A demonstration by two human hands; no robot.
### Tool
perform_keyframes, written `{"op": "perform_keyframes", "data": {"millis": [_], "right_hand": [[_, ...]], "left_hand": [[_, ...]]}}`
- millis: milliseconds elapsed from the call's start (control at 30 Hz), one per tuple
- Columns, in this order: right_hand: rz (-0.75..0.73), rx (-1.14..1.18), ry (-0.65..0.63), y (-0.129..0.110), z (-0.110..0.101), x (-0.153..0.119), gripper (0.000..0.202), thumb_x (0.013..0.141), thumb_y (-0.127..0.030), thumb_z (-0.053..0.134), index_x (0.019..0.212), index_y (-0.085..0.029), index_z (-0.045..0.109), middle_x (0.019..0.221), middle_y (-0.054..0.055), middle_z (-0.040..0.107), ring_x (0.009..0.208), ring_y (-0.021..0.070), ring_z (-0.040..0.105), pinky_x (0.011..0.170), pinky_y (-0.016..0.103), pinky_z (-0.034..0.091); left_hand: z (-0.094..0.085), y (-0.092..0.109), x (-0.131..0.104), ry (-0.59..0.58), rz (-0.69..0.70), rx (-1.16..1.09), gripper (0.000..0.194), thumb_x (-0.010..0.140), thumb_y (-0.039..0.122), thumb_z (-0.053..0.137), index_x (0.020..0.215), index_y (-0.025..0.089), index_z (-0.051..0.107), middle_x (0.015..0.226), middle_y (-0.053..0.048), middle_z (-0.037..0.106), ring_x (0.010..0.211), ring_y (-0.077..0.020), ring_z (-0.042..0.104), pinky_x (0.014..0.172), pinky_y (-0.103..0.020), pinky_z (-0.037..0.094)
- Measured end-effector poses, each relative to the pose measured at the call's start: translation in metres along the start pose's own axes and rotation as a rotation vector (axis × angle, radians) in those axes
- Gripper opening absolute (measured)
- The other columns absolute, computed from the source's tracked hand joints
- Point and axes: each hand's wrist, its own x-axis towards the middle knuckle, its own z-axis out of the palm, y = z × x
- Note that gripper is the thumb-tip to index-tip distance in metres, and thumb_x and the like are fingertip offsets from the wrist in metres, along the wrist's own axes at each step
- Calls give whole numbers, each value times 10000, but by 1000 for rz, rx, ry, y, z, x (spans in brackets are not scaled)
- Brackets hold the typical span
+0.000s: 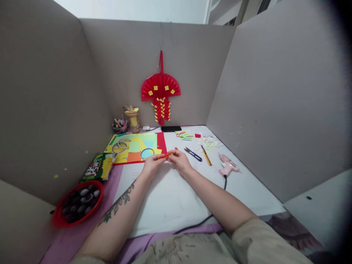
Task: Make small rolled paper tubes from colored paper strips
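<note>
Orange pc (165, 156) in L hand (153, 164) & R hand (179, 160)

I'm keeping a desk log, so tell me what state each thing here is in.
Orange paper: pinched by left hand and right hand
Snips: lying down, blades slightly apart
Utility knife: lying down, blade unclear
Glue gun: on its side, cord attached
Black device: lying flat, face dark
Red ornament: hanging
Red bowl: upright, filled
Snack bag: cannot tell whether opened
Tall jar: upright, filled

Craft workspace, partitioned desk (165, 198): thread snips (197, 157), glue gun (227, 167) right of snips, coloured paper (134, 146) left, red fan ornament (161, 82) on partition (118, 58) behind.
</note>
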Motion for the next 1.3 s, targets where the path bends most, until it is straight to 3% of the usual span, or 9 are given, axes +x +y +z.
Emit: {"op": "perform_keyframes", "data": {"millis": [333, 800, 1033, 1300], "right_hand": [[28, 14, 32, 0, -1, 0, 157, 527, -202, 687, 658, -164, 609, 563, -24, 597, 505, 100, 512, 531, 242, 408], [2, -54, 44, 5, 0, -2, 109, 536, -172, 606, 645, -169, 612, 522, -26, 581, 483, 102, 494, 492, 233, 389], [-11, -63, 57, 9, 0, 0, 115, 536, -166, 572, 647, -176, 599, 517, -37, 566, 478, 102, 477, 494, 234, 378], [16, 35, 148, 3, -3, 3, 110, 510, -187, 615, 617, -175, 593, 515, -31, 562, 481, 103, 485, 507, 243, 402]], "left_hand": [[3, 0, -2, 10, 70, 116, 307, 589, 289, 756, 853, 135, 730, 816, -75, 722, 747, -178, 630, 727, -279, 463], [4, -2, 0, 16, -94, -111, 235, 517, 160, 739, 743, 120, 687, 725, -56, 695, 690, -160, 643, 740, -299, 495], [5, -1, -2, 11, -113, -168, 192, 535, 136, 707, 725, 113, 688, 767, -83, 695, 748, -168, 644, 753, -292, 495], [1, -3, -1, 24, 43, 160, 365, 563, 304, 770, 878, 136, 697, 745, -56, 699, 635, -143, 603, 593, -238, 436]]}}
